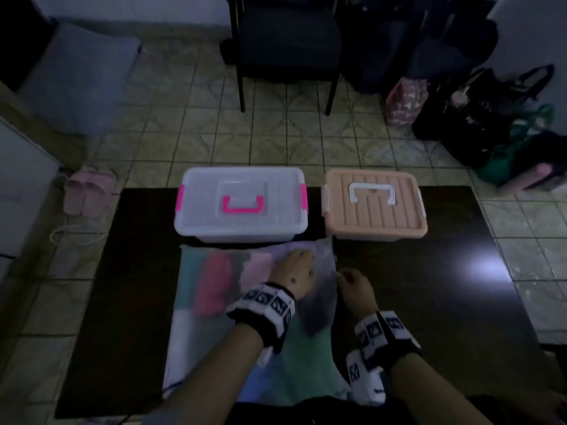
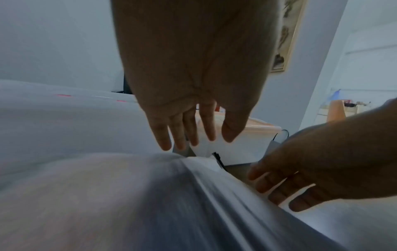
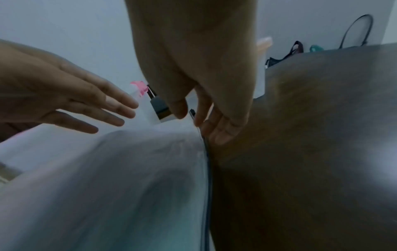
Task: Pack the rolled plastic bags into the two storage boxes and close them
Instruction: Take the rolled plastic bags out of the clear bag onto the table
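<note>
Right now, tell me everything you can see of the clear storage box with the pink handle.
The clear storage box is a translucent plastic tub with a frosted lid on, a pink handle lying flat in the lid's recess and pink latches at both ends. It stands upright on the dark table, left of the peach box, a gap between them. The big plastic bag lies against its near side. Neither hand touches it.

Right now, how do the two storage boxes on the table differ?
The left box is larger, with a clear lid, pink handle and pink side latches. The right box is smaller, with a ribbed peach lid, white handle and pale latches. Both stand side by side with lids on, beyond the big plastic bag.
</note>
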Demonstrator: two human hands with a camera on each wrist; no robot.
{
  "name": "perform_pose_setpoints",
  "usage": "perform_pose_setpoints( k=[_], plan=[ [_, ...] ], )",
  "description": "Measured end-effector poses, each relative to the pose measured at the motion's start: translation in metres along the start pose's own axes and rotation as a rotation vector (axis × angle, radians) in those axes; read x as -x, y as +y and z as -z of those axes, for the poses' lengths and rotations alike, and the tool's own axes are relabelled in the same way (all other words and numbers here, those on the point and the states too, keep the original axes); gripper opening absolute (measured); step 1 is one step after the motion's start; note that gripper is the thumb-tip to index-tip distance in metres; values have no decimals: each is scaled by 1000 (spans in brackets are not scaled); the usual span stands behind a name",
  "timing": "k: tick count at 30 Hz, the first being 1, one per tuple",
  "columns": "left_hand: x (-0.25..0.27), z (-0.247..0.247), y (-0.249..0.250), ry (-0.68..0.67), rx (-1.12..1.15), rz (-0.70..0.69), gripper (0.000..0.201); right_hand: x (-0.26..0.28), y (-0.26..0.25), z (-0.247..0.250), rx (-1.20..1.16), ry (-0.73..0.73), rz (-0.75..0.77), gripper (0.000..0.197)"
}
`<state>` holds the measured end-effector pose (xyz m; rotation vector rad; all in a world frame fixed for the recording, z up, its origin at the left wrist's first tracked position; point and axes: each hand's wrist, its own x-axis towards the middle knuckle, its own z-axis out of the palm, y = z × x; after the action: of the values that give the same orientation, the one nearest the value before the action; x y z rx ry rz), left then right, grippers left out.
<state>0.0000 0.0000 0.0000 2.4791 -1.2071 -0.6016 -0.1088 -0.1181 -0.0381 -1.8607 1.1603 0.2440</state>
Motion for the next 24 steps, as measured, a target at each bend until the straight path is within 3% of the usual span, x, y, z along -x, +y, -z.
perform_pose_setpoints(
  k=[2,8,18,24],
  plan=[
    [-15,1,4,-196,37,71,44,-22,3,-2,-43,65,37,34],
    [-61,-16,4,-331,5,112,42,-72,10,-6,-223,131,128,34],
    [-100,-24,3,-401,-133,75,42,-98,9,-21,-467,116,245,23],
    [-110,-24,5,-332,-206,92,38,-99,11,-14,-585,46,238,19]
  ],
)
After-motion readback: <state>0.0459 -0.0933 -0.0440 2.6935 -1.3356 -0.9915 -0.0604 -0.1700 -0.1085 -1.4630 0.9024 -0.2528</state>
